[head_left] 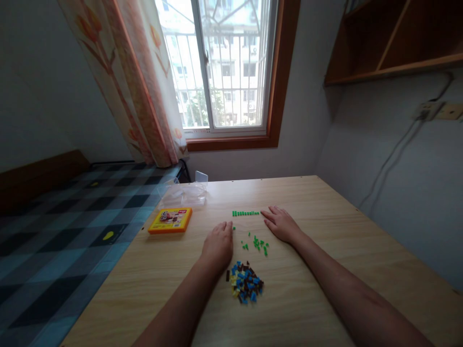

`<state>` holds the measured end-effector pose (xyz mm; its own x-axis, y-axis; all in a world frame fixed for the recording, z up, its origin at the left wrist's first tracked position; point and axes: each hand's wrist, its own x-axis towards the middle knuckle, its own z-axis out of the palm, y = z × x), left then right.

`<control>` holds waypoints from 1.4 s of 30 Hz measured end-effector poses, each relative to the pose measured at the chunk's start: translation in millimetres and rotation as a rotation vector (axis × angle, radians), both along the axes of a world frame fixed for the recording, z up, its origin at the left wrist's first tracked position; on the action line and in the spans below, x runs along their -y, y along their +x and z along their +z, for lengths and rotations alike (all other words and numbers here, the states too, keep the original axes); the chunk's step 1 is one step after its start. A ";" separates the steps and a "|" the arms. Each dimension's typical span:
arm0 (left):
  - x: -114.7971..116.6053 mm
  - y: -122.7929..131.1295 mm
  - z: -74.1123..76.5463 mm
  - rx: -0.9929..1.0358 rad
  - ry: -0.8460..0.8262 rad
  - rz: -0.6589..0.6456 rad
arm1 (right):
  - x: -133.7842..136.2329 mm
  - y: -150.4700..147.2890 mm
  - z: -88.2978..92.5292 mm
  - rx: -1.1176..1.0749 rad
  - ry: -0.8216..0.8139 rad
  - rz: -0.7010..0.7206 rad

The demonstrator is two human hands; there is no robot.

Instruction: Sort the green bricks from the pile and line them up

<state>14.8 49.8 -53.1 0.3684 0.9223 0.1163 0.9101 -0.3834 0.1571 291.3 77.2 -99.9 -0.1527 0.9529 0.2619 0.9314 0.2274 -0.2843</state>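
Note:
My left hand (218,245) rests on the table, its fingers stretched forward and close together, thumb hardly visible. Right beside its fingertips lies a single small green brick (234,228); whether they touch is unclear. My right hand (282,224) lies palm down with fingers spread, the fingertips at the right end of a neat row of green bricks (246,213). Between the hands is a loose scatter of green bricks (257,242). Closer to me sits a mixed pile of blue, brown and pale yellow bricks (247,283).
A yellow-orange box (170,220) lies on the table's left side, with a clear plastic tray (184,193) behind it. The wooden table (311,299) borders a bed with a checked cover (72,231) at left. A window (231,72) is ahead; a shelf (398,53) hangs upper right.

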 end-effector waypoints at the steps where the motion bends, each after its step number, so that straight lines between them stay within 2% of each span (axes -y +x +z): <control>1: 0.5 0.2 1.0 0.001 0.000 0.004 | -0.4 0.1 0.8 0.000 -0.005 0.000; 12: 1.3 -4.0 2.7 -0.032 -0.016 0.050 | 2.6 -1.7 6.0 0.014 -0.069 -0.001; 23: 6.3 1.7 11.7 -0.090 0.020 0.035 | 11.6 -15.8 22.7 0.056 -0.221 -0.068; 31: 6.1 2.8 12.7 -0.067 0.023 0.058 | 15.5 -17.9 20.2 0.076 -0.210 -0.086; 42: 5.7 4.1 12.2 -0.054 0.021 0.065 | 21.6 -28.9 25.4 0.106 -0.317 -0.128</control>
